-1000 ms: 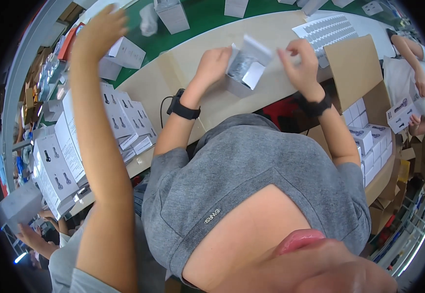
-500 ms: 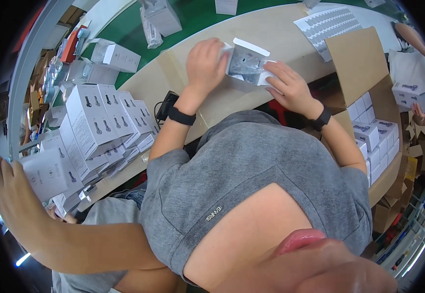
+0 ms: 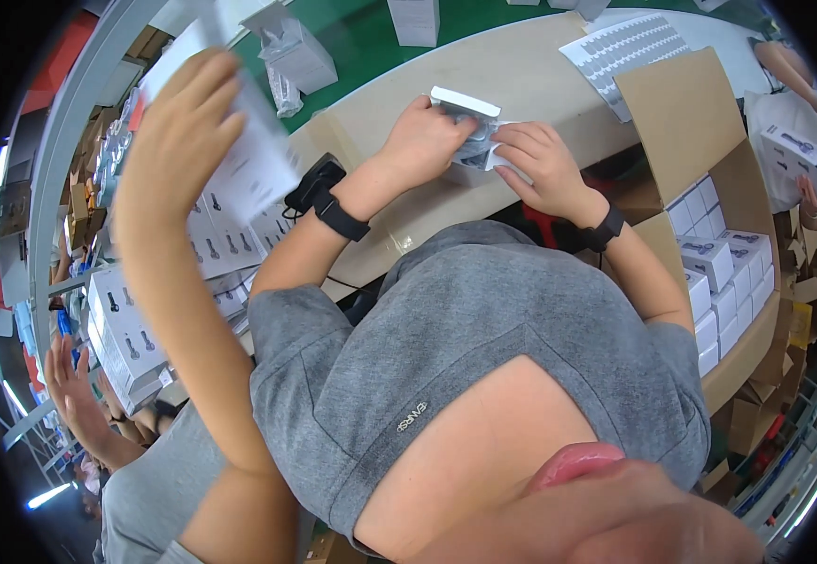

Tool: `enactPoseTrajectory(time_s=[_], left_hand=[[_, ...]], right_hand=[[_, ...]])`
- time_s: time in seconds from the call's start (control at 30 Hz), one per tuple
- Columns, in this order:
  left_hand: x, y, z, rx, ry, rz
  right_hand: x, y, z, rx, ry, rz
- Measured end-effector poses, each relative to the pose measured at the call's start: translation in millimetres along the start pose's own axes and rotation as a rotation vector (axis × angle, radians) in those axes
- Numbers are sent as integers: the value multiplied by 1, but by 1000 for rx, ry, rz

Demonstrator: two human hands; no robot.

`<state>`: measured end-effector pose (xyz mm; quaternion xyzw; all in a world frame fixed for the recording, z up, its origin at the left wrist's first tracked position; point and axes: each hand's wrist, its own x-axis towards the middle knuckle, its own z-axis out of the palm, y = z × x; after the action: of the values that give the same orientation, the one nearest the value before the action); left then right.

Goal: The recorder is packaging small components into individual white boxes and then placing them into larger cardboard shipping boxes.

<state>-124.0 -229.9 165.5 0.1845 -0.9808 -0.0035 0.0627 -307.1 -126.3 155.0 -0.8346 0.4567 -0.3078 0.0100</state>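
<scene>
A small white box (image 3: 469,177) with its lid flap (image 3: 466,102) raised is between my hands over the table. Something in clear plastic (image 3: 476,148) shows in its opening. My left hand (image 3: 427,143), with a black band on the wrist, has curled fingers reaching into the opening from the left; the fingertips are hidden among the contents. At the right side, my right hand (image 3: 542,167) grips the box by its wall or side flap, thumb below and fingers above.
At the left, a co-worker's blurred hand (image 3: 178,122) holds a white box (image 3: 253,164) above stacked printed boxes (image 3: 126,324). An open carton (image 3: 681,122) of small white boxes (image 3: 709,258) stands right. A label sheet (image 3: 624,52) lies behind; another person holds a box (image 3: 789,146) far right.
My left hand has left the box's outer side and put its fingers into the opening. My right hand stays on the box. The co-worker's arm swung up and right with a box.
</scene>
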Motion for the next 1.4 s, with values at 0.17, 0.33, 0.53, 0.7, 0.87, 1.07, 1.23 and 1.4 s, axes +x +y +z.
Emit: enactPoseTrajectory(time_s=[0.17,0.33,0.53,0.7,0.87,1.07,1.23,1.4], left_hand=[[9,2,0,-1,104,23],[30,-7,2,-223,9,116],[30,-32,-11,-628,6,111],[-11,-25,-28,-1042,255,-223],[-32,-9,-33,-1506,834,-15],[-25,-5,-49,-1446,977,-67],[-14,-8,-71,-636,727,-354],[-24,-22,-68,-353,1071,-395]], right_hand=[[1,-5,4,-12,17,6],[1,-6,9,11,-124,45],[-1,9,-7,60,57,55],[24,-24,-43,141,211,-25],[48,-50,-63,120,177,-239],[58,-52,-48,459,313,172],[76,-4,-16,718,-81,495],[116,109,28,622,263,725]])
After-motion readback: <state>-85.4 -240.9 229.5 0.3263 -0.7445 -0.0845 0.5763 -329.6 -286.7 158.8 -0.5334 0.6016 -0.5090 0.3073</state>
